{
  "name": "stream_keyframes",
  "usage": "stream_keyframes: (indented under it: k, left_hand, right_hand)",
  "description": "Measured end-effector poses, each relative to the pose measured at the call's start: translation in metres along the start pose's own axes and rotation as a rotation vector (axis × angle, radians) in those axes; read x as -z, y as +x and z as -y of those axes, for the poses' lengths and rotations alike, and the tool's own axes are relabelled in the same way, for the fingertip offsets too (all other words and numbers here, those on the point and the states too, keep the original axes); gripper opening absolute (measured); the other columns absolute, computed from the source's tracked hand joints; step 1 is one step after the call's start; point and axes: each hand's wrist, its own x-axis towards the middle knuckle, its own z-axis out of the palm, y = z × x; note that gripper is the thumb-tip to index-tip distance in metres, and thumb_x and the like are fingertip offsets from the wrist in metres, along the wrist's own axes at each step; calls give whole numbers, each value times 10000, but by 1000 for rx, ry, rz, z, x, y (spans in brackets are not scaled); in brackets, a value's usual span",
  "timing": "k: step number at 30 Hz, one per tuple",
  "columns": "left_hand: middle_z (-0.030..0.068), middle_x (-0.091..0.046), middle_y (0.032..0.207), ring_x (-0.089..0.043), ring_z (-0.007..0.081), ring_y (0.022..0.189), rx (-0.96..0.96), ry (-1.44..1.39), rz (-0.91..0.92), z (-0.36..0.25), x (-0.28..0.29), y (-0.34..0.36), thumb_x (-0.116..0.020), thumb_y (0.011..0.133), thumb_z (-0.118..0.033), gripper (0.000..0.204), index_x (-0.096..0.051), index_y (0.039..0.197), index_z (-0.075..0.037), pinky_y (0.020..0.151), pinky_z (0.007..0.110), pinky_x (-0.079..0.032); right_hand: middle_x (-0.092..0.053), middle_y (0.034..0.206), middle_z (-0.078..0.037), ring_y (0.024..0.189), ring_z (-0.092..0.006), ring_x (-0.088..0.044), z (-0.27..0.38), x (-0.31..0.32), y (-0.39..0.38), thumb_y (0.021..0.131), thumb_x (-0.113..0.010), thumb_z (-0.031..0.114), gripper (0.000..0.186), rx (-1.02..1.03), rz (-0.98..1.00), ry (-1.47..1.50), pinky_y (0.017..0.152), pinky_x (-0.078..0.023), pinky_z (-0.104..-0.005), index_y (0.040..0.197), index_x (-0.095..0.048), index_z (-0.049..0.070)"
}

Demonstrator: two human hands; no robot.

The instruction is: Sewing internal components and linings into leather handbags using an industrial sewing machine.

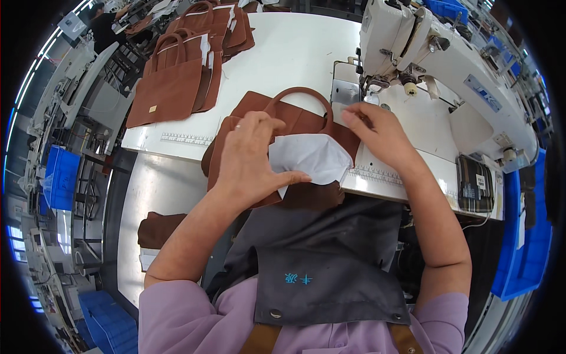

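Observation:
A brown leather bag [239, 118] with an arched handle [306, 91] lies at the table's front edge, a crumpled white sheet [315, 159] over its front. My left hand [250, 156] grips the bag's left part, fingers bent over the leather and thumb pressed on the white sheet. My right hand [377, 133] is just right of the handle, beside the metal plate under the sewing machine head [383, 41], fingers loosely bent and apart, with nothing visible in them.
Brown bag pieces [165, 100] are stacked at the back left of the white table [286, 47]. Blue bins [59, 177] stand left and right. A lower metal shelf [141, 183] holds brown material. A person [101, 32] works at the far upper left.

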Motion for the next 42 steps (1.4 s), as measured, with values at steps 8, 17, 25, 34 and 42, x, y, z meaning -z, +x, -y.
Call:
stream_keyframes:
  k: [8,17,25,34,42]
  left_hand:
    - [94,-690,1028,-686,264,947,-380,-49,272,-44,-16,-30,-681,820,-208,218,-629,952,-42,964,412,-473]
    - [33,-657,887,-664,264,813,-474,-362,464,-18,-5,-112,-658,880,-254,154,-658,988,-145,740,418,-513]
    - [83,-632,1307,-584,295,1231,58,-161,-381,25,68,-82,-822,754,-498,749,-580,1349,-112,1191,543,-229]
    - [32,-730,934,-679,130,931,315,-629,181,65,167,-112,-757,893,-152,202,-719,1039,-17,851,289,-536]
    - [-23,-707,953,-636,70,866,853,-437,-193,165,237,-223,-777,893,-136,170,-693,1030,-82,780,230,-505]
  right_hand:
    - [-735,944,-114,879,-272,-717,-12,-37,42,860,-726,412,392,-2,-109,-257,783,-549,-392,1088,-702,95]
    - [-686,883,-37,774,-98,-626,-33,-37,42,953,-690,153,177,101,-65,-13,729,-508,-252,1054,-655,13]
    - [-659,1020,-90,901,-137,-630,130,-61,-38,910,-719,-8,233,465,-101,125,827,-524,-274,1111,-602,-25]
    - [-691,1049,-117,970,-181,-644,169,-65,-40,881,-780,90,339,753,-18,-84,926,-488,-307,1148,-618,-39]
    - [-681,1082,-65,999,-138,-621,68,-46,-20,1014,-649,150,245,298,-4,-60,955,-469,-291,1202,-641,-6]
